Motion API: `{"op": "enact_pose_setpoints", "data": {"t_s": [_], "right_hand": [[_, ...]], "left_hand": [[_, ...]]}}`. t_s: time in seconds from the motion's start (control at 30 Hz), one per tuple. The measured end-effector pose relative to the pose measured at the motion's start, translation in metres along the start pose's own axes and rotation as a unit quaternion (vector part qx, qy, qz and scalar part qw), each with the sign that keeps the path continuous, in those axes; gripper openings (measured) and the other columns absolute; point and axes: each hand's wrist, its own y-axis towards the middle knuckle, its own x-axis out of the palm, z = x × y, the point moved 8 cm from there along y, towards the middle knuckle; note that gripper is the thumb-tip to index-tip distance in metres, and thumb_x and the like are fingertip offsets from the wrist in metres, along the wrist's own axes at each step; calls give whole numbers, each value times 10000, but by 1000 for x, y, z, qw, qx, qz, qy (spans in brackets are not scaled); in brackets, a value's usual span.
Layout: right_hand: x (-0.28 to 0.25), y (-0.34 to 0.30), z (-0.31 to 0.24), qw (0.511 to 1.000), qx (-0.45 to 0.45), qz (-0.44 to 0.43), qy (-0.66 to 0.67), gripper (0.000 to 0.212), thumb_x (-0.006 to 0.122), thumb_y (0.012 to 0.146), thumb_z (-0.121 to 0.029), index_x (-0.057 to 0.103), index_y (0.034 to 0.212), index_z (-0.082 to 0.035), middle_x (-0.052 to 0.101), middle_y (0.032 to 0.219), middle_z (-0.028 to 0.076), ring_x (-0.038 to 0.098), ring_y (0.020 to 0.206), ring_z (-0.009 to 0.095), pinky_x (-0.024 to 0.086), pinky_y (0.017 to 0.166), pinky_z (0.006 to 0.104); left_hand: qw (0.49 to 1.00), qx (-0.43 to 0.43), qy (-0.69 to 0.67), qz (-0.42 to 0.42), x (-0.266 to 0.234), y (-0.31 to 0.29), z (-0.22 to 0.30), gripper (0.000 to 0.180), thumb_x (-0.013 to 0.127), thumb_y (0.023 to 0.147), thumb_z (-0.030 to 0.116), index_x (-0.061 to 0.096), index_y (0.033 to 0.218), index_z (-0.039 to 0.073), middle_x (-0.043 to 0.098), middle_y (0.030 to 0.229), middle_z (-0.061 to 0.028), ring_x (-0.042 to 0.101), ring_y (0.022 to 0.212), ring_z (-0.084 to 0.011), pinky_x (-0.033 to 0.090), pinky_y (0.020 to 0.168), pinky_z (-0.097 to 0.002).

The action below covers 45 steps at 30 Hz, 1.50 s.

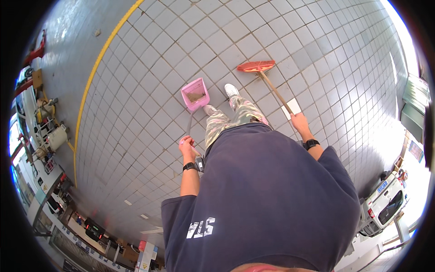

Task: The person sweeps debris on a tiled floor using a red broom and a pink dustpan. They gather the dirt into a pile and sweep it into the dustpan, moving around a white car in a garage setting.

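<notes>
My left hand (187, 146) is closed round the handle of a pink dustpan (202, 86). The pan rests low by my left shoe, with greyish-brown dirt (195, 97) lying in it. In my right hand (299, 122) I grip the wooden stick of a broom (256, 66), fingers wrapped round it. Its wide head, red-orange with bristles, is at the floor ahead of my right shoe (231, 89). The stick slants from the head back toward me. A gap of tiled floor separates the broom head from the dustpan.
Grey square tiles (149, 90) cover the floor around me. A yellow line (93, 75) curves along the left, with workshop equipment (56, 136) beyond it. A white vehicle (385, 206) stands at the right. One pale tile (292, 108) lies beneath the broom stick.
</notes>
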Motion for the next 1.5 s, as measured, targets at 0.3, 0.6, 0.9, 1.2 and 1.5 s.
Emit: {"op": "enact_pose_setpoints", "data": {"t_s": [0.3, 0.6, 0.9, 1.2, 1.5], "right_hand": [[-43, 122, -138, 977, -186, 99, 8, 505, 542, 934, -412, 679, 806, 56, 637, 770, 309, 648, 783, 485, 497, 696, 544], [-23, 248, -302, 985, -167, -28, 20, 424, 543, 883, -282, 662, 925, 122, 646, 885, 365, 639, 908, 521, 510, 773, 555], [68, 195, -58, 990, -83, -107, 48, 456, 529, 940, -333, 594, 734, 69, 621, 619, 187, 640, 541, 318, 505, 493, 454], [138, 107, 71, 882, -346, -165, -273, 346, 550, 896, -248, 708, 927, 58, 697, 952, 289, 686, 938, 427, 548, 765, 475], [107, 4, 49, 954, -132, -267, -40, 323, 460, 931, -195, 589, 719, 11, 633, 704, 207, 641, 628, 378, 524, 568, 503]], "left_hand": [[998, 64, 6, -28, 18, -33, 23, 207, 634, 736, 7, 690, 924, 74, 645, 744, -32, 606, 640, -126, 430, 521, -276], [993, 73, 88, -39, 38, -47, 67, 127, 655, 773, 28, 702, 889, 49, 649, 750, -31, 610, 638, -116, 463, 554, -278], [994, 99, 28, -46, 44, -34, 42, 112, 637, 764, 1, 699, 855, 21, 647, 725, -42, 606, 613, -126, 503, 579, -282], [984, 140, 111, -27, 32, -34, 13, 209, 519, 841, 92, 727, 815, 98, 674, 694, -77, 647, 613, -176, 512, 602, -332], [965, 196, 171, 27, -2, -57, -46, 279, 473, 846, 158, 747, 808, 123, 706, 761, -118, 681, 751, -273, 531, 709, -392]]}}
